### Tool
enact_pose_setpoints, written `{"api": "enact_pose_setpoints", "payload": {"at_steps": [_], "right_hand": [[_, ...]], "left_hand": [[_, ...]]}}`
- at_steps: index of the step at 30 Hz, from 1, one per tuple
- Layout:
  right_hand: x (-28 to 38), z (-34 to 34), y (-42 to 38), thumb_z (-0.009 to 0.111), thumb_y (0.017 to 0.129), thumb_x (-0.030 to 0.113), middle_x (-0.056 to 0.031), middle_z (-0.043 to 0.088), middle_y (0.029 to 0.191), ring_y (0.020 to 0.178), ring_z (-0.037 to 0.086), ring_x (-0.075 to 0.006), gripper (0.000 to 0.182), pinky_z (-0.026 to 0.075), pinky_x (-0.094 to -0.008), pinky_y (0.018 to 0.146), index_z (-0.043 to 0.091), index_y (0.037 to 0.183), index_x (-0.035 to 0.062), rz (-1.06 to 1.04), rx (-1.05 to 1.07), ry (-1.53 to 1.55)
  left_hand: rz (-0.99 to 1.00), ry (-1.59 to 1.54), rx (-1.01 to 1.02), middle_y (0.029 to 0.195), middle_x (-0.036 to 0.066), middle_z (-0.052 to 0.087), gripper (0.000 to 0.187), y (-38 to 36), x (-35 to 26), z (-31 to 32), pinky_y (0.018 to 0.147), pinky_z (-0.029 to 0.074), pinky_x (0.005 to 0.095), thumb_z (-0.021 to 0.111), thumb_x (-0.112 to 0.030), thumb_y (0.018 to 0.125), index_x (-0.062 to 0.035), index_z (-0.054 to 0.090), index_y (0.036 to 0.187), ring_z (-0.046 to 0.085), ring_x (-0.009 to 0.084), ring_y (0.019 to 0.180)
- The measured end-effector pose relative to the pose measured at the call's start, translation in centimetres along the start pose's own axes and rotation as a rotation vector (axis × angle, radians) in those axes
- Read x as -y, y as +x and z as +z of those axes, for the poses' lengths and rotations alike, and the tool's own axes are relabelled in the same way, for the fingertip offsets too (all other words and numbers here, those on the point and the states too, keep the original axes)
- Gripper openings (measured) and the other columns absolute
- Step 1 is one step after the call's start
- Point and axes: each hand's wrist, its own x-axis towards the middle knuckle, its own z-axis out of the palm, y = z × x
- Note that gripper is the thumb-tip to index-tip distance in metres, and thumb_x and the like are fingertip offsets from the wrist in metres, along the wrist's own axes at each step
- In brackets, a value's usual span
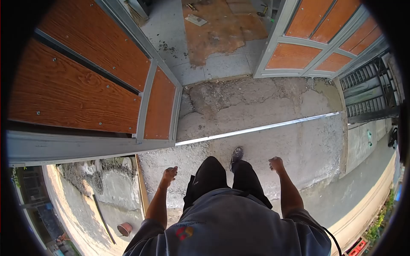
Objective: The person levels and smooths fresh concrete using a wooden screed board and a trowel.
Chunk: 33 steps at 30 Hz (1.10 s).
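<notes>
Both arms hang out at my sides over a rough concrete ramp (239, 119). My left hand (170, 174) has its fingers loosely curled in, and no object shows in it. On the other side my right hand (276, 164) is closed in a loose fist, also with nothing visible in it. Neither hand touches anything. A long, thin metal bar (256, 128) lies slantwise across the concrete ahead of my feet. One dark shoe (237, 154) shows on the ramp; the other is hidden beneath me.
Brown panelled doors with grey frames stand open at left (145, 98) and right (303, 55). Between them, a brown sheet (218, 30) covers part of the tiled floor. A bucket (124, 229) sits at lower left. Green sandals (369, 137) lie at right.
</notes>
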Motion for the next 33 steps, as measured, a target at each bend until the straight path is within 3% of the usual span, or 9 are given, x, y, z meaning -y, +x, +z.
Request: {"api": "enact_pose_setpoints", "payload": {"at_steps": [4, 5, 11, 17, 18, 22, 25, 32, 33], "right_hand": [[14.6, -3.9, 5.6, 0.066, 0.089, 0.019, -0.0066, 0.059, 0.068, 0.053, 0.057, -0.0184, 0.015, 0.050, -0.0338, 0.045, 0.060, 0.086, 0.0056, -0.156, 0.065, -0.131], [17.6, -4.0, 7.7, 0.066, 0.089, 0.019, -0.0064, 0.059, 0.068, 0.053, 0.057, -0.0181, 0.015, 0.049, -0.0339, 0.045, 0.060, 0.085, 0.0057, -0.200, 0.076, -0.173], [26.2, -4.4, 31.6, 0.068, 0.089, 0.021, -0.0052, 0.059, 0.068, 0.053, 0.057, -0.0166, 0.019, 0.048, -0.0345, 0.044, 0.060, 0.080, 0.0060, -0.944, 0.070, -0.731], [48.5, -1.8, 22.9, 0.068, 0.089, 0.021, -0.0055, 0.060, 0.068, 0.053, 0.058, -0.0175, 0.020, 0.048, -0.0335, 0.045, 0.060, 0.081, 0.0048, -0.236, 0.111, -0.396], [45.3, -2.8, 31.3, 0.070, 0.089, 0.022, -0.0064, 0.061, 0.068, 0.053, 0.059, -0.0186, 0.021, 0.049, -0.0338, 0.045, 0.062, 0.083, 0.0040, -0.576, 0.189, -0.670], [56.3, 0.0, 29.2, 0.070, 0.088, 0.022, -0.0089, 0.063, 0.072, 0.055, 0.061, -0.0207, 0.021, 0.051, -0.0358, 0.047, 0.063, 0.087, 0.0029, -0.324, 0.137, -0.469], [62.5, 1.9, 29.2, 0.070, 0.089, 0.023, -0.0108, 0.064, 0.074, 0.057, 0.063, -0.0223, 0.022, 0.053, -0.0382, 0.049, 0.063, 0.090, 0.0027, -0.232, 0.143, -0.369], [75.0, 7.7, 35.9, 0.071, 0.087, 0.021, -0.0091, 0.061, 0.069, 0.053, 0.062, -0.0221, 0.024, 0.054, -0.0382, 0.046, 0.063, 0.097, 0.0002, -0.105, 0.209, -0.418], [76.9, 8.6, 37.4, 0.071, 0.088, 0.020, -0.0093, 0.060, 0.067, 0.053, 0.061, -0.0228, 0.024, 0.053, -0.0384, 0.046, 0.063, 0.098, 0.0004, -0.085, 0.204, -0.378]], "left_hand": [[-0.231, -0.088, -0.004, 0.120, 0.019, 0.066, 0.057, -2.2, 2.9, 2.1, 0.094, 0.049, 0.0566, 0.061, -0.053, 0.095, -0.0037, 0.062, 0.123, 0.062, 0.0341, 0.113], [-0.242, -0.149, -0.061, 0.095, 0.007, 0.067, 0.049, -1.8, 4.2, 2.6, 0.081, 0.053, 0.0496, 0.066, -0.053, 0.092, -0.0068, 0.066, 0.111, 0.064, 0.0235, 0.090], [-0.344, -0.278, -0.080, 0.100, 0.009, 0.067, 0.050, 0.7, -3.7, 3.4, 0.080, 0.052, 0.0489, 0.066, -0.052, 0.092, -0.0070, 0.065, 0.114, 0.064, 0.0256, 0.094], [-0.178, -0.329, -0.111, 0.096, 0.006, 0.067, 0.050, 8.7, -21.5, 0.6, 0.077, 0.053, 0.0428, 0.066, -0.054, 0.093, -0.0072, 0.066, 0.110, 0.063, 0.0195, 0.089], [-0.114, -0.295, -0.080, 0.110, 0.013, 0.067, 0.054, 9.0, -26.1, -0.7, 0.088, 0.051, 0.0489, 0.061, -0.052, 0.095, -0.0034, 0.063, 0.121, 0.064, 0.0270, 0.103], [0.064, -0.273, -0.128, 0.115, 0.016, 0.069, 0.056, 10.2, -39.8, -5.7, 0.089, 0.052, 0.0428, 0.060, -0.049, 0.096, -0.0018, 0.062, 0.125, 0.064, 0.0271, 0.111], [0.169, -0.333, -0.251, 0.091, 0.007, 0.070, 0.051, 10.8, -45.1, -7.5, 0.067, 0.050, 0.0308, 0.063, -0.049, 0.095, -0.0004, 0.069, 0.109, 0.063, 0.0161, 0.079], [-0.078, -0.385, -0.274, 0.077, 0.005, 0.062, 0.046, 16.7, -45.9, -7.1, 0.058, 0.045, 0.0314, 0.065, -0.047, 0.094, -0.0013, 0.069, 0.093, 0.056, 0.0141, 0.068], [-0.264, -0.346, -0.137, 0.111, 0.015, 0.069, 0.059, 17.4, -46.3, -7.4, 0.089, 0.053, 0.0446, 0.062, -0.054, 0.095, -0.0021, 0.063, 0.123, 0.066, 0.0280, 0.108]]}}
